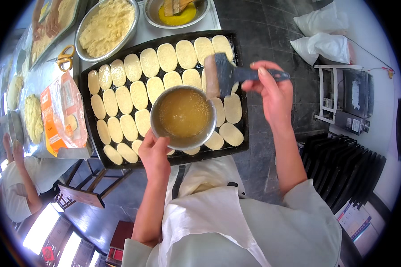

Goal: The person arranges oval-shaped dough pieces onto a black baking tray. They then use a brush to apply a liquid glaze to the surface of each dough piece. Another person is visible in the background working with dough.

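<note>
My left hand [156, 155] grips the rim of a metal bowl [183, 116] that holds a cloudy amber liquid. The bowl is over a black baking tray [95, 152] bearing rows of flat oval dough pieces [150, 62], and it hides some of them. In my right hand [270, 85] is a wide pastry brush [229, 74] with a dark handle and brown bristles. Its bristles are beside the bowl's upper right rim, over the tray's right side; whether they touch the bowl I cannot tell. Several dough pieces in the top row at the left look shiny.
Beyond the tray stand a bowl of pale crumbly filling [107, 28] and a bowl of yellow liquid [177, 15] with a brush. Orange-handled scissors [65, 58], a plastic bag [65, 113] and dough [33, 118] lie left. Co-workers' hands [50, 26] are at the left. Black trays [341, 167] stand right.
</note>
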